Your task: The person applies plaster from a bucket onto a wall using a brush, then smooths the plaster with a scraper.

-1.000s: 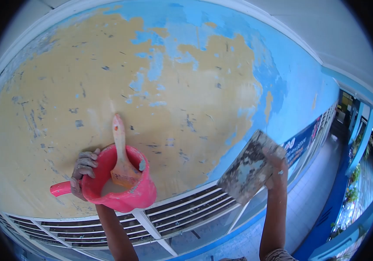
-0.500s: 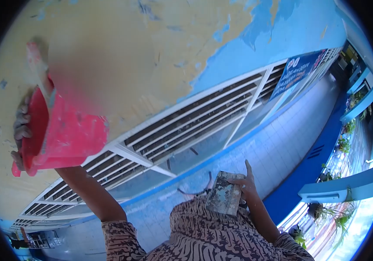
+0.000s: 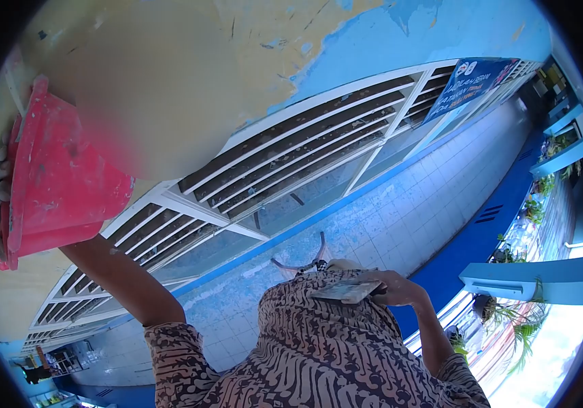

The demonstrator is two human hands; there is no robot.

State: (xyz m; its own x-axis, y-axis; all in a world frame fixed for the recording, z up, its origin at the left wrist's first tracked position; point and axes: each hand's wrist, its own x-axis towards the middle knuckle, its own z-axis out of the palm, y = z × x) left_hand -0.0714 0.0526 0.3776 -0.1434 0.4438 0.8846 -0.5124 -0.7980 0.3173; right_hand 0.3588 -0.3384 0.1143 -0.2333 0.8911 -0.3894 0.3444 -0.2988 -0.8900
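Observation:
My left hand (image 3: pixel 0 187) is raised at the left with its fingers wrapped over the rim of a red plastic bucket (image 3: pixel 67 180). Pale smears mark the bucket, which is tilted so that its opening faces away from view; its contents are hidden. A thin pale stick (image 3: pixel 14 88) shows beyond its upper rim. Close to my chest, my right hand (image 3: pixel 400 289) grips a flat rectangular paint-spattered plate (image 3: pixel 349 291) by its end. The plate is seen nearly edge-on, and part of that hand's fingers are hidden.
A wall with peeling beige and blue paint (image 3: pixel 346 61) fills the top. Below it run white louvred windows (image 3: pixel 291 146) and a blue banner (image 3: pixel 465 85). The tiled floor (image 3: pixel 434 197) stretches along a blue strip, with light-blue pillars (image 3: pixel 529 280) and potted plants (image 3: pixel 526 330) at the right.
The bucket in my left hand has shifted left and turned, hiding its opening. My right hand has brought the plate lower and turned it from face-on to nearly edge-on.

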